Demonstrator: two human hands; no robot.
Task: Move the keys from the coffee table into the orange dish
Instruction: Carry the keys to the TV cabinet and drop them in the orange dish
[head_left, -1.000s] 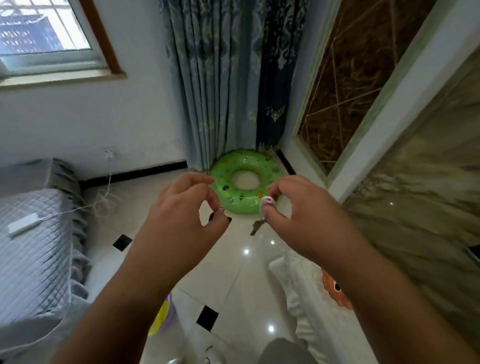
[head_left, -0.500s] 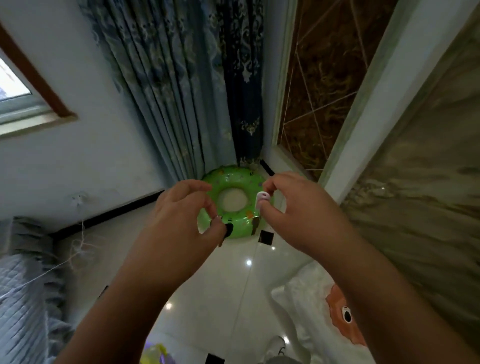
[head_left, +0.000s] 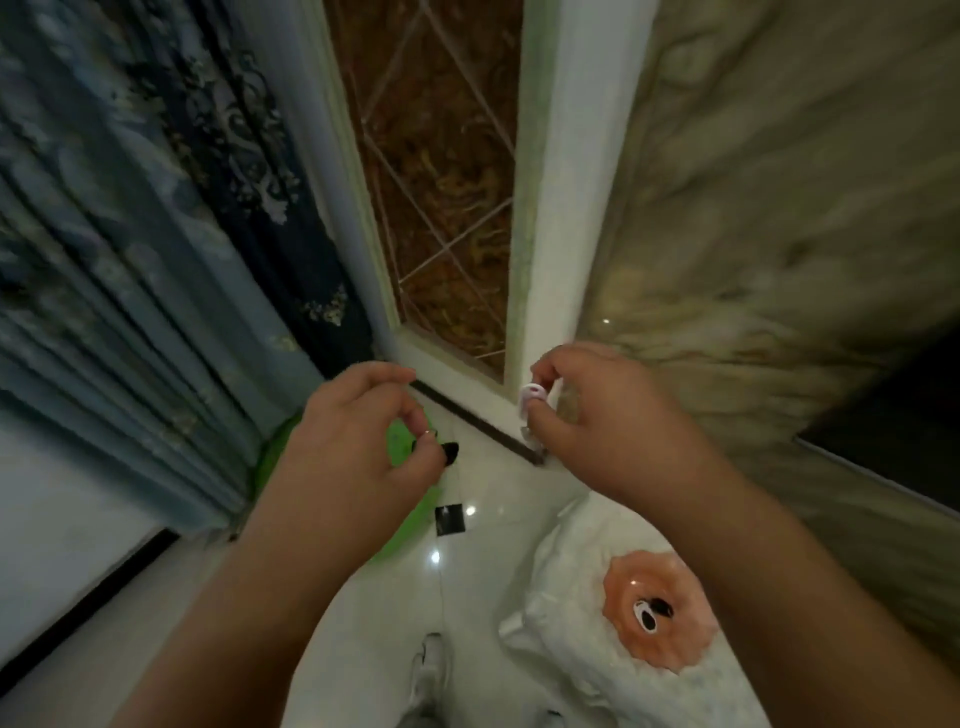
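Curtain (head_left: 130, 249): we see blue patterned folds filling the left side, hanging down to the floor.
Swim ring (head_left: 400, 447): we make out a green inflatable ring on the floor below the curtain, mostly hidden behind our left forearm and hand.
Left hand (head_left: 363, 447): we hold it up over the floor, thumb and forefinger pinched together on a small dark piece (head_left: 450, 453) that sticks out to the right of the fingertips; a thin ring glints at the pinch. We cannot tell exactly what the piece is.
Floor (head_left: 467, 571): glossy white tile with a small black inset square, showing between our two arms.
Wall panel (head_left: 447, 182): brown marbled panel with thin diagonal lines, set in a pale frame, above both hands.
Right hand (head_left: 597, 426): raised level with the left and a little apart from it, fingers closed narrowly on a small white loop-shaped tag (head_left: 531, 397) at the fingertips; a bit of metal hangs just under the thumb.
Keys: we take the pinched pieces in the two hands for the keys, held in the air, but the blur leaves that uncertain.
Orange dish (head_left: 657, 605): a scalloped orange shape with a dark mark in it, lying on white cloth (head_left: 571, 623) low at the right, under our right forearm and well below both hands.
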